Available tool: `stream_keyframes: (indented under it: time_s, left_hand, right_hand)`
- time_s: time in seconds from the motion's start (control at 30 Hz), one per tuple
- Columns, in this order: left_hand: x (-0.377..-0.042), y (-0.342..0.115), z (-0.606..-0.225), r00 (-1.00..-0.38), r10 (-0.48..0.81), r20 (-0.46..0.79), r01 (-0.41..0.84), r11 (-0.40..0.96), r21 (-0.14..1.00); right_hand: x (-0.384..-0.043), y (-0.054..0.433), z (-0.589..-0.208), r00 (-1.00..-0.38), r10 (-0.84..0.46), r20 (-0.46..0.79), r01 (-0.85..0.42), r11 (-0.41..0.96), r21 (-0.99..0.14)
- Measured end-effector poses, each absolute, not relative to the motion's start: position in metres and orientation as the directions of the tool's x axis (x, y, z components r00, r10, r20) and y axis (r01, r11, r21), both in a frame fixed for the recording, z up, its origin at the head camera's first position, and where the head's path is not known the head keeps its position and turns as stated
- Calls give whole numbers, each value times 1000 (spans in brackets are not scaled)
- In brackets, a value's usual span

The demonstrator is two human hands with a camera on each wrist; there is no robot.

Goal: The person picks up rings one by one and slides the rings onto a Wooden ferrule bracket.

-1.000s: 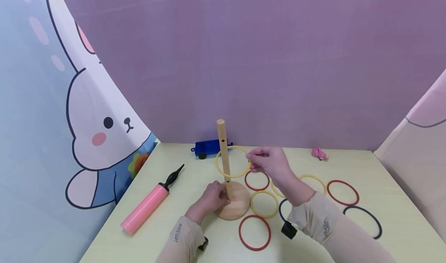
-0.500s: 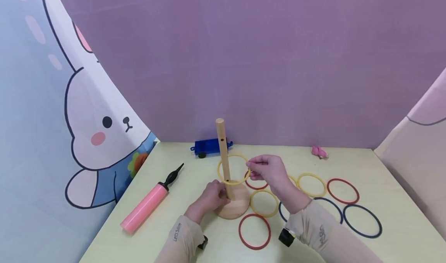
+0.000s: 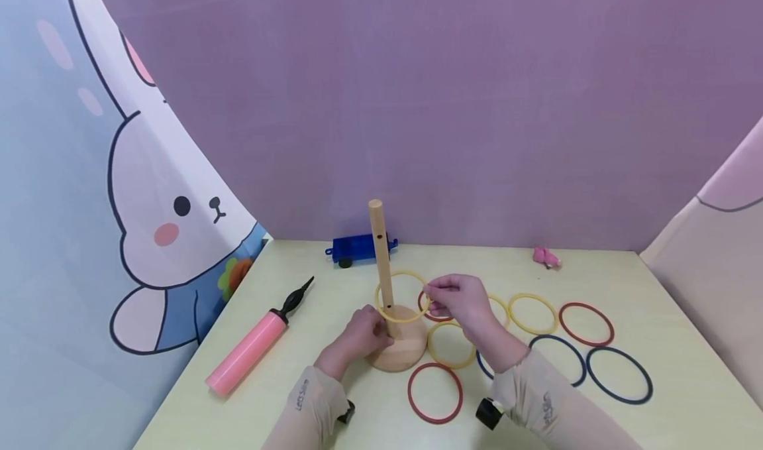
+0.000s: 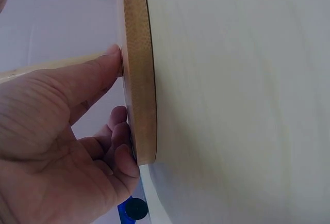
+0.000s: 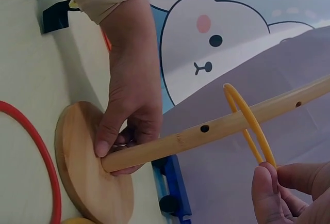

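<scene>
A wooden ring-toss stand has a tall post (image 3: 379,241) rising from a round base (image 3: 412,349). My left hand (image 3: 361,334) grips the foot of the post, its thumb and fingers on either side near the base. In the left wrist view, curled fingertips (image 4: 125,163) touch the edge of the base. My right hand (image 3: 461,302) pinches a yellow ring (image 5: 251,121) at its right side, between thumb and fingers. The ring encircles the post; in the head view it hangs tilted around the lower part, above the base.
Several red, yellow and dark blue rings lie right of the stand, including a red ring (image 3: 410,397) in front. A pink hand pump (image 3: 247,352) lies left. Behind stand a blue toy cart (image 3: 353,248) and a small pink object (image 3: 545,258).
My right hand has brought the yellow ring down along the post, from its middle to its lower part. My left hand has kept its hold at the foot.
</scene>
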State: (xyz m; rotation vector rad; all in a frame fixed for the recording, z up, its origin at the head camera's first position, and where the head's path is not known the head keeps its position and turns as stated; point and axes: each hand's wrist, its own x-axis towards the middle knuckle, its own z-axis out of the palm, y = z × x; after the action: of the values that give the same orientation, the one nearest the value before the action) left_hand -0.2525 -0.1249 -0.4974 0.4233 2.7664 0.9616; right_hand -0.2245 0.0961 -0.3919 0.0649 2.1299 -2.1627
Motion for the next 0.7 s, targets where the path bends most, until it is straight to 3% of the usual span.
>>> stream_keyframes:
  time_s: [0.7]
  left_hand:
    - [-245,-135,-493,-912,406,-52,284,720,633]
  right_hand:
    - [-228,97,-423,-991,-5,-133,133,8,-991]
